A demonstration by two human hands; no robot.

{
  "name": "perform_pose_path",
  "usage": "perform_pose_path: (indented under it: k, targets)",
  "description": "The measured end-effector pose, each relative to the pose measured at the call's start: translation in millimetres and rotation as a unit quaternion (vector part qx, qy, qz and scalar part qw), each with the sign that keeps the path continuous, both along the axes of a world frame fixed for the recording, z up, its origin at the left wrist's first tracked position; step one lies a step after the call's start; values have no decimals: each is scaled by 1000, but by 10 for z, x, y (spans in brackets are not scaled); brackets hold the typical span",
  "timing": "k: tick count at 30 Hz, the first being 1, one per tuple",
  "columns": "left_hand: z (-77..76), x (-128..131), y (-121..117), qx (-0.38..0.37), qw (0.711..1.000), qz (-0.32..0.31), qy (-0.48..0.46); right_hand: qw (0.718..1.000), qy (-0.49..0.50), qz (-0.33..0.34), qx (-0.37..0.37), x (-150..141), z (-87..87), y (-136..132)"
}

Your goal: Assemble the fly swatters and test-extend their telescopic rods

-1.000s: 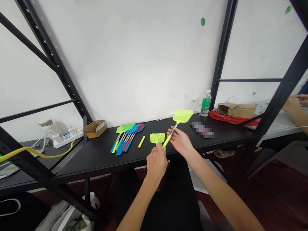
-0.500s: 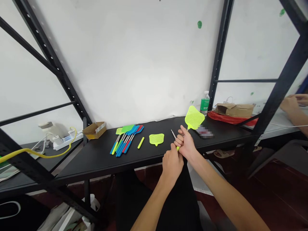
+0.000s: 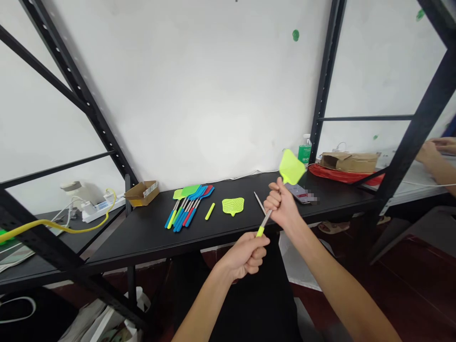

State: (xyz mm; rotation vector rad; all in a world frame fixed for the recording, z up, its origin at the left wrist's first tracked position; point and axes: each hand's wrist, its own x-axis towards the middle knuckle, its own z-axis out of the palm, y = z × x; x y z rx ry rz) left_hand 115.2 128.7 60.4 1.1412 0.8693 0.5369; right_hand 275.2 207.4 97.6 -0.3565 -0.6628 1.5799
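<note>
A yellow-green fly swatter [image 3: 291,167] with a metal rod is held between my two hands over the table's front edge. My left hand [image 3: 248,253] is wrapped round its yellow-green handle at the lower end. Higher up, my right hand [image 3: 281,203] is closed round the shaft just below the perforated head. A thin metal rod [image 3: 260,202] lies on the table behind my right hand, its near end hidden. Left of it rest a loose yellow-green swatter head [image 3: 232,205] and a loose yellow-green handle [image 3: 210,211].
Several fly swatters [image 3: 188,205] lie heaped on the black table [image 3: 135,240]. An open cardboard box [image 3: 141,193] is at the left, a phone [image 3: 299,193] and bottle [image 3: 305,149] at the right. Black rack posts [image 3: 328,61] flank the table. Another person's hand [image 3: 431,151] shows far right.
My hands have moved apart: the left slid down and toward me with the handle, showing more of the metal shaft. The swatter's head rose slightly and turned.
</note>
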Motion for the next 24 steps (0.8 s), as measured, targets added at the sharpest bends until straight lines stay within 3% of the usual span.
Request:
perform_pose_path:
  k: [2,4,6,9,10,12,17,24]
  targets:
    - [-49,-169,57,41,997,32,64,999,-9,-36,8,183,6,57]
    - [-77,-365,223,139,969,115,169,999,-33,-35,3,328,-14,100]
    - [-73,-567,451,279,879,213,322,998,-57,-17,-12,414,-55,135]
    - [-48,-823,763,433,679,282,521,997,-71,-10,-35,456,-122,209]
    - [-47,-886,834,448,635,283,563,997,-66,-16,-39,457,-141,243]
    - [-59,-969,923,456,583,267,617,998,-46,-30,-39,443,-173,313]
    - [-128,-1003,981,471,543,235,655,999,-39,-3,-35,333,-245,397]
    - [-141,-1003,987,478,548,259,636,989,-145,-5,-6,183,-299,352]
